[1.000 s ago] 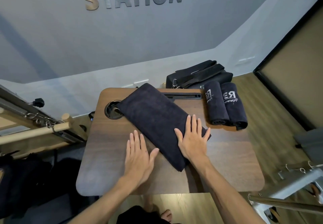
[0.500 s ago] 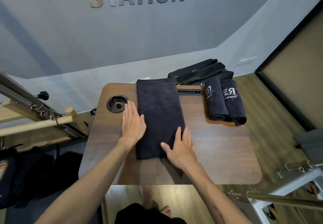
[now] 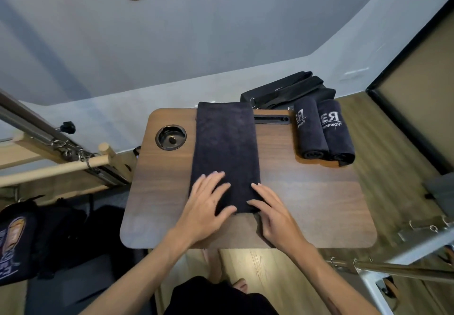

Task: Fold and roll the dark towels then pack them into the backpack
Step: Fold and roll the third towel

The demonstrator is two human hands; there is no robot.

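A dark towel (image 3: 224, 147), folded into a long strip, lies lengthwise down the middle of the wooden table (image 3: 307, 204). My left hand (image 3: 208, 204) rests flat on its near end, fingers spread. My right hand (image 3: 272, 214) touches the near right corner of the strip, fingers slightly apart. Two rolled dark towels (image 3: 324, 132) with white lettering lie side by side at the table's far right. A black backpack (image 3: 287, 89) sits behind the table's far edge.
A round cup recess (image 3: 170, 137) is sunk into the table at far left, and a slot (image 3: 270, 119) runs along the far edge. A wooden bar and metal frame (image 3: 61, 164) stand left; a metal frame (image 3: 405, 265) lies at lower right. Dark bags (image 3: 17, 241) sit lower left.
The folded towel was turned from a diagonal to straight lengthwise. Both hands have slid toward me to its near end; the left came down from the towel's left side.
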